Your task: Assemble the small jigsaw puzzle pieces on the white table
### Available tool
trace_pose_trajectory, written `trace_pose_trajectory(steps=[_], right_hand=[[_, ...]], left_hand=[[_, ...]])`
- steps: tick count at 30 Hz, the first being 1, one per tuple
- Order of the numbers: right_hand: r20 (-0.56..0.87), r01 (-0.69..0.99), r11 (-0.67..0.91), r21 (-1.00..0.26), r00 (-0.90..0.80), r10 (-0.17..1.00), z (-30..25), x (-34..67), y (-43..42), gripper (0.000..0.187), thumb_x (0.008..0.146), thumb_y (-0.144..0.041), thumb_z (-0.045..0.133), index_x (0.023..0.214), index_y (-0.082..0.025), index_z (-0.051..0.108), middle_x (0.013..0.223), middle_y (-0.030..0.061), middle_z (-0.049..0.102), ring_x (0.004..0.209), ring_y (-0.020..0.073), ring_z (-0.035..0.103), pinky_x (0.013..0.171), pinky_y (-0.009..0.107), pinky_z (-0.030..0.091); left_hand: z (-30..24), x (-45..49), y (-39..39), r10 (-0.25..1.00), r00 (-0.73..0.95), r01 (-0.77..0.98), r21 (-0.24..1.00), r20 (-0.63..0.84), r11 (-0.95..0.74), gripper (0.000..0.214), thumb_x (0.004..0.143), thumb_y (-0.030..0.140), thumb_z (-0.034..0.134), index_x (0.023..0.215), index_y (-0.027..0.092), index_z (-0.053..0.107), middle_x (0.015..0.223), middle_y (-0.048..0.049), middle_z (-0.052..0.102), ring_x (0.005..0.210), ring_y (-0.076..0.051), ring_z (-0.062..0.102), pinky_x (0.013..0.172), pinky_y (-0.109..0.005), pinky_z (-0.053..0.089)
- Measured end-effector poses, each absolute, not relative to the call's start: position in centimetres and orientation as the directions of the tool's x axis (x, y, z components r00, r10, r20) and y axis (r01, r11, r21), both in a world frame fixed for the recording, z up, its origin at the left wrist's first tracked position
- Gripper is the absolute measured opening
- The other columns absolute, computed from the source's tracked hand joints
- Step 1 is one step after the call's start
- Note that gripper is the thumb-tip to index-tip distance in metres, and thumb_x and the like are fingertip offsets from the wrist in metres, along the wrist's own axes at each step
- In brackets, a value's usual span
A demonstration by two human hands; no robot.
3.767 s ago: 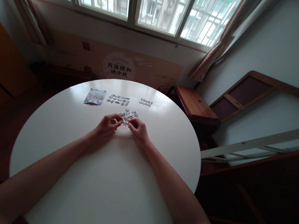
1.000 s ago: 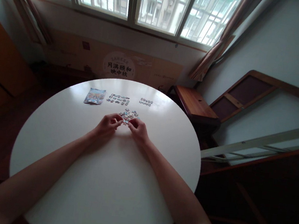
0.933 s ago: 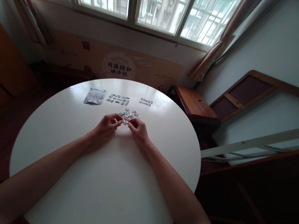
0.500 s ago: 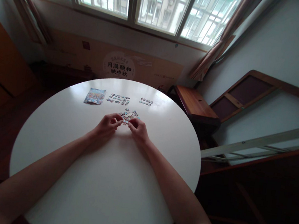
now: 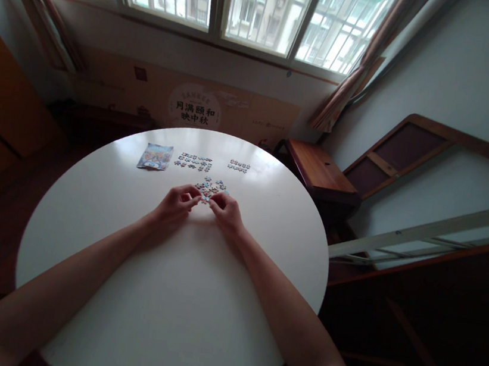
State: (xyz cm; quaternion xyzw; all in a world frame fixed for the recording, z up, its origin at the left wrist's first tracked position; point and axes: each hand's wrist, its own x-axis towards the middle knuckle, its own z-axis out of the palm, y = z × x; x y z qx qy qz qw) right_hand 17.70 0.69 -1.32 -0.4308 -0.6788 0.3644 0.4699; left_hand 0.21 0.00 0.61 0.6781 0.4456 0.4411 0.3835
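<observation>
White and smooth, spreads out as a round table (image 5: 165, 304), seemingly useful for being broad and flat, with room to keep small things apart and in sight. Stands past the far right edge as a wooden stool (image 5: 321, 166), off to the side. Reaches in over the near edge as two bare forearms (image 5: 268, 276), slanted toward each other, probably to bring both sets of fingertips to one spot. Ends in the left hand (image 5: 175, 201) and the right hand (image 5: 227, 211), facing each other at the near edge of a loose pile (image 5: 210, 190) of puzzle pieces, perhaps for fine control from both sides. Bends the fingers of each inward, thumb near forefinger; cannot tell at so small a scale whether actually pinching a piece. Lies flat at the far left as a printed sheet (image 5: 155, 157), presumably placed to be seen yet clear of the hands. Sits just right of that as a larger group (image 5: 202, 163) of pieces in rows, likely spaced for easy viewing. Rests farther right as a smaller group (image 5: 239, 164), in two short rows, apparently kept separate. Shows between the fingertips as a single piece (image 5: 205, 200), possibly steadied from either side.
</observation>
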Motion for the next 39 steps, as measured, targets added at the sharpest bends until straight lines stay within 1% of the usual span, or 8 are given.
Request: trace_pose_trajectory(steps=[6,39], right_hand=[[0.308,0.254,0.351,-0.901,-0.192,0.932,-1.22,17.75,0.63,0.017,0.075,-0.032,0.055,0.078,-0.016,0.060,0.065,-0.0010,0.057,0.059,0.0106,0.050,0.060,0.023,0.041],[0.325,0.270,0.367,-0.890,-0.189,0.927,-1.37,17.87,0.72,0.015,0.075,-0.031,0.055,0.077,-0.016,0.060,0.065,-0.0008,0.057,0.059,0.0111,0.050,0.059,0.023,0.041]], left_hand=[[0.48,0.21,0.01,0.943,0.210,0.266,0.913,0.257,-0.308,0.028,0.074,0.041,0.064,0.079,0.013,0.062,0.069,-0.0013,0.061,0.050,-0.009,0.054,0.042,-0.018,0.043],[0.84,0.35,-0.11,0.946,0.211,0.252,0.921,0.247,-0.297,0.028,0.073,0.041,0.065,0.078,0.014,0.062,0.066,-0.0007,0.059,0.050,-0.009,0.053,0.042,-0.018,0.042]])
